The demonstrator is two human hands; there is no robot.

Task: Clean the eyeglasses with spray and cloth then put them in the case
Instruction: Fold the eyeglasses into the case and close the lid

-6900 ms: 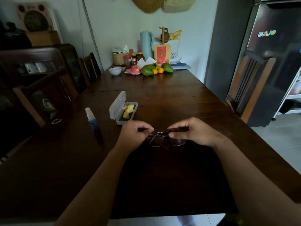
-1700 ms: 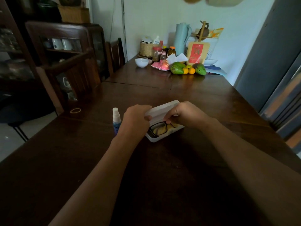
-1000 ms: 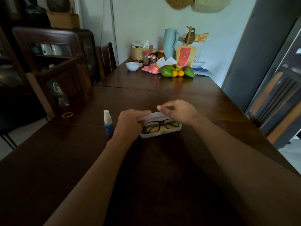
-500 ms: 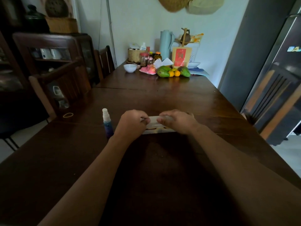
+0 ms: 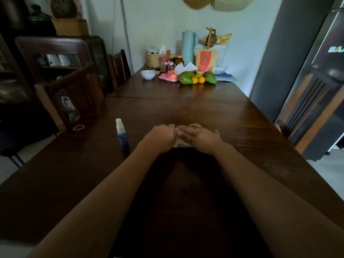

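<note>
**Both hands on the case, mid-tabletop**

Pale eyeglasses case (image 5: 183,145) sits on the dark wood tabletop (image 5: 214,112), almost all covered by the two hands. Right hand (image 5: 200,138) lies flat on top, fingers straight and together, pointing left, pressing on the case. Left hand (image 5: 160,138) is at the case's left end with fingers curled; cannot tell if it grips the case. The two hands touch at the fingertips. Eyeglasses hidden. Spray bottle (image 5: 122,135) stands upright near the left hand, apart from it. Rubber band (image 5: 78,127) lies further left. Fruit (image 5: 186,79) and white bowl (image 5: 148,74) at the far end.
</note>
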